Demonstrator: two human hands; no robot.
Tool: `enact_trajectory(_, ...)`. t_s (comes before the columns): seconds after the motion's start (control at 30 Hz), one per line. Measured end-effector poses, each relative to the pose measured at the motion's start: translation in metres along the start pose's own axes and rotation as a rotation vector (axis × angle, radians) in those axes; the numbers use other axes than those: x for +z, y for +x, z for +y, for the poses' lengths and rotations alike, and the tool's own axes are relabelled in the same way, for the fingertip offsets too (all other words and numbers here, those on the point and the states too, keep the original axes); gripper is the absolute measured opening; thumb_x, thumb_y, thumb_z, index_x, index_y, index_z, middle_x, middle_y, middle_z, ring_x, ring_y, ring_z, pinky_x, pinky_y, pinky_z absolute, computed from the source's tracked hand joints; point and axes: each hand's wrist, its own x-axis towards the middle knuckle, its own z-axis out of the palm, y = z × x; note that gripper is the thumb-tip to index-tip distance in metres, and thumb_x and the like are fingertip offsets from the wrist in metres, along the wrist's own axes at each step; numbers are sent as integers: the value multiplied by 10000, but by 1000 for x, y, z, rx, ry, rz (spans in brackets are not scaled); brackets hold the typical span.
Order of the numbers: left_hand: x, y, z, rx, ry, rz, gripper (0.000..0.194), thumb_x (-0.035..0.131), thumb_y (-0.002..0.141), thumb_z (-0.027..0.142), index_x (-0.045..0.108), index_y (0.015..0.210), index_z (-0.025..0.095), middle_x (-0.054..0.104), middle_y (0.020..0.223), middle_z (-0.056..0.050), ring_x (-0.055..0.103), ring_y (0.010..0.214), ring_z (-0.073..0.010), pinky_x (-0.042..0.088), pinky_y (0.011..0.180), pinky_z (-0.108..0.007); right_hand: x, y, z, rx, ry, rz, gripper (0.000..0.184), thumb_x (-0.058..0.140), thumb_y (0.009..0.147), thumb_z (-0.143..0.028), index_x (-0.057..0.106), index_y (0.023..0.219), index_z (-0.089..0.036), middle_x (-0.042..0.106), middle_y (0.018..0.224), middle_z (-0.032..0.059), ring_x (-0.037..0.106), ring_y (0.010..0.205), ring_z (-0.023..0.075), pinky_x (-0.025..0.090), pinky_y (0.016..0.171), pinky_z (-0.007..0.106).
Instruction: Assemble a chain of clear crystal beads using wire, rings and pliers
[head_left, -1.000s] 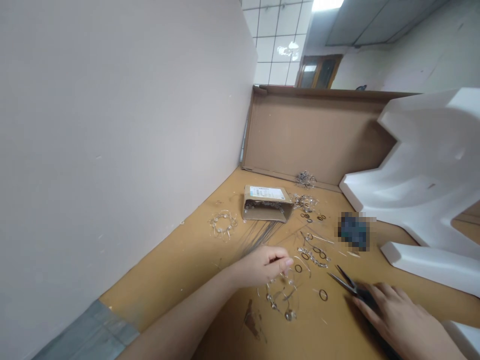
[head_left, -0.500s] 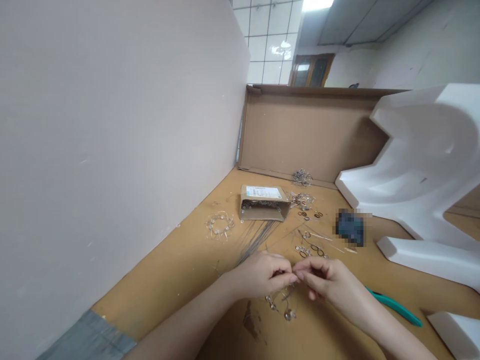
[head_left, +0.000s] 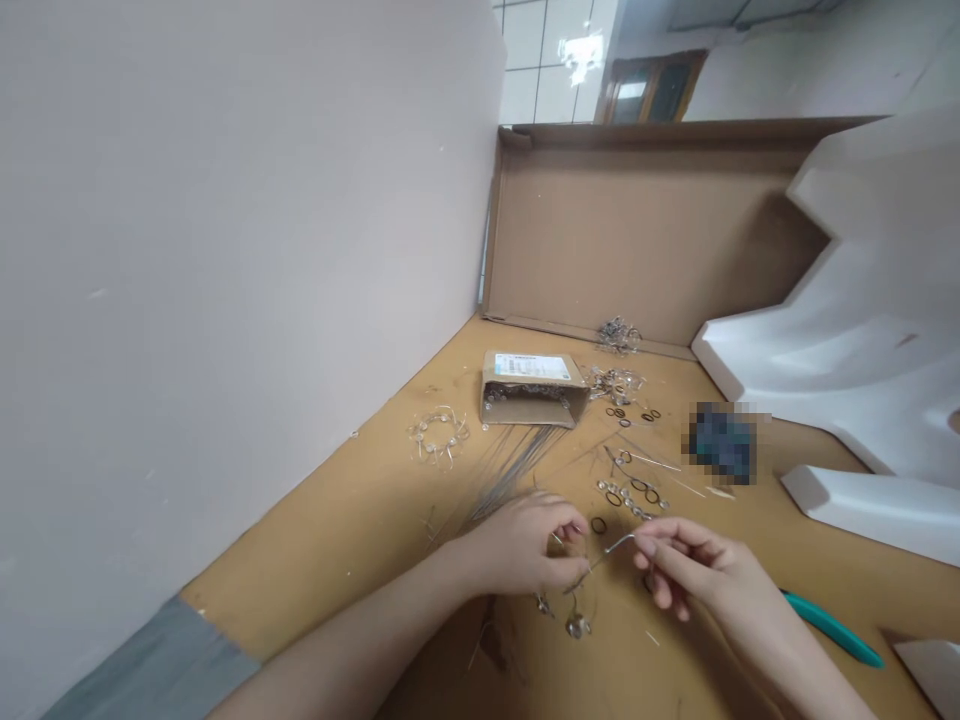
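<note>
A pale panel (head_left: 247, 250) rises along the left, and a cardboard sheet (head_left: 645, 230) stands upright at the back. White foam (head_left: 885, 350) fills the right side, near a dark, pixelated object (head_left: 722, 442). Beyond the cardboard are white tiles (head_left: 525, 95) and a wood-framed door (head_left: 652, 90).

Right hand (head_left: 694, 565) now apart from left hand (head_left: 534, 545).

The label (head_left: 531, 367) on the small cardboard box (head_left: 525, 412) bears print, none legible.
</note>
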Motion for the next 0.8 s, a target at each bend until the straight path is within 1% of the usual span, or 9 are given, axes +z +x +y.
enact_trajectory(0.07, 4, 0, -2, -34, 0, -42, 219, 572, 726, 253, 580, 939, 201, 624, 887, -11, 555, 808, -137, 419, 760, -242, 3, -1, 1, -7, -9, 3, 348, 666, 628, -526, 638, 688, -185, 571, 476, -12, 491, 391, 111, 384, 382, 232)
enact_trajectory(0.17, 8, 0, -4, -100, -20, -128, 194, 487, 753, 209, 552, 936, 210, 614, 796, 22, 535, 682, -101, 407, 635, -195, 8, -2, 5, -20, -32, 26, 344, 658, 638, -526, 637, 701, -189, 572, 464, -17, 487, 396, 111, 403, 413, 240)
enact_trajectory(0.27, 8, 1, -5, -95, -24, -146, 224, 442, 736, 145, 530, 932, 208, 582, 745, 35, 493, 634, -89, 375, 580, -176, 10, -2, 9, -52, -95, 36, 307, 638, 670, -501, 641, 712, -197, 560, 463, -29, 489, 420, 113, 411, 438, 235)
enact_trajectory(0.33, 8, 1, -4, -82, -35, -144, 238, 436, 734, 135, 519, 945, 205, 569, 745, 34, 481, 637, -90, 372, 584, -177, 10, -1, 11, -133, -210, 20, 267, 621, 694, -472, 647, 697, -206, 576, 511, -21, 520, 471, 128, 423, 462, 239)
enact_trajectory(0.47, 7, 1, -2, -70, -30, -141, 245, 419, 757, 148, 510, 977, 203, 580, 800, 18, 501, 697, -104, 390, 638, -193, 8, -1, 10, -399, -509, -52, 177, 554, 784, -359, 653, 718, -229, 630, 667, 19, 572, 608, 161, 458, 579, 273)
enact_trajectory(0.57, 8, 1, -2, -60, -26, -136, 263, 416, 757, 143, 505, 998, 200, 595, 833, 8, 517, 722, -108, 397, 654, -196, 8, -3, 8, -511, -638, -115, 176, 489, 836, -292, 637, 760, -235, 633, 741, 32, 580, 638, 160, 456, 605, 282)
enact_trajectory(0.67, 9, 0, -3, -55, -40, -132, 271, 413, 761, 143, 506, 1010, 197, 604, 831, 6, 528, 720, -108, 405, 651, -196, 9, -5, 5, -515, -681, -166, 183, 465, 848, -272, 623, 765, -234, 623, 768, 27, 582, 657, 157, 450, 615, 277)
enact_trajectory(0.73, 8, 0, -2, -50, -50, -133, 264, 418, 764, 145, 518, 1002, 197, 606, 831, 5, 534, 724, -110, 411, 655, -198, 9, -5, 4, -470, -646, -191, 185, 467, 845, -282, 619, 753, -230, 614, 740, 16, 569, 644, 152, 441, 609, 268)
enact_trajectory(0.8, 7, 0, 0, -38, -71, -131, 236, 430, 771, 156, 537, 978, 196, 605, 855, -2, 539, 746, -114, 421, 677, -206, 8, -4, 4, -387, -564, -186, 191, 486, 831, -322, 619, 735, -225, 606, 692, 4, 552, 623, 150, 432, 590, 259)
